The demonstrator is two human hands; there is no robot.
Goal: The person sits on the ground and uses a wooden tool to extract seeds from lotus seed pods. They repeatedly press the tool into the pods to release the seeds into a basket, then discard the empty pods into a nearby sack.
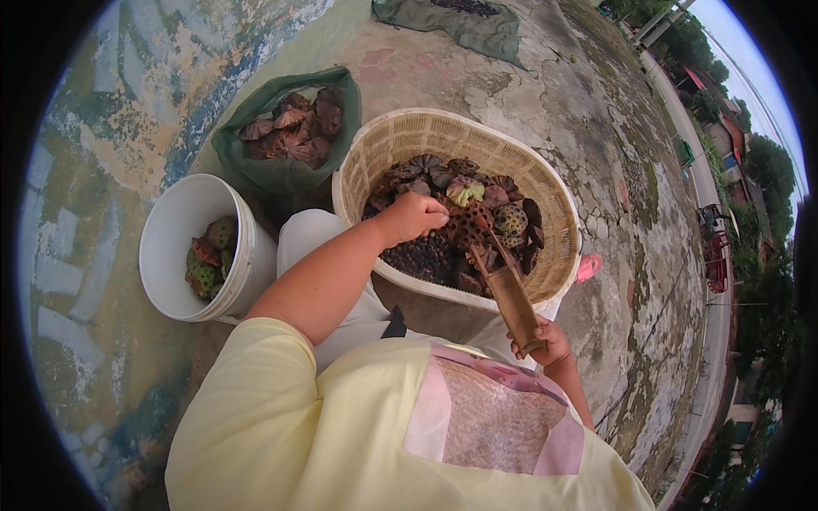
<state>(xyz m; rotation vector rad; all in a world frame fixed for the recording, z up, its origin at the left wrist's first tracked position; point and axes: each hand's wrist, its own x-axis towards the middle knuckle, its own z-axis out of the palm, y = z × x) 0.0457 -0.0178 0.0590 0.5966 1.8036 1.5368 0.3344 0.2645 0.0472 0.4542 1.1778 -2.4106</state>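
Observation:
My right hand grips the lower end of a split bamboo tool. The tool's two narrow prongs reach up to a brown dried lotus seed pod. My left hand is beside that pod with its fingers bent together; whether they pinch anything is hidden. Both the pod and the prongs are over an oval plastic basket, which holds dark lotus pods, a greenish pod and a pile of loose dark seeds near its front side.
A white bucket with a few green and brown pods stands at left. Behind it, a green mesh sack holds brown pods. Another green mesh with dark seeds lies on the cracked concrete. A painted wall borders the left side.

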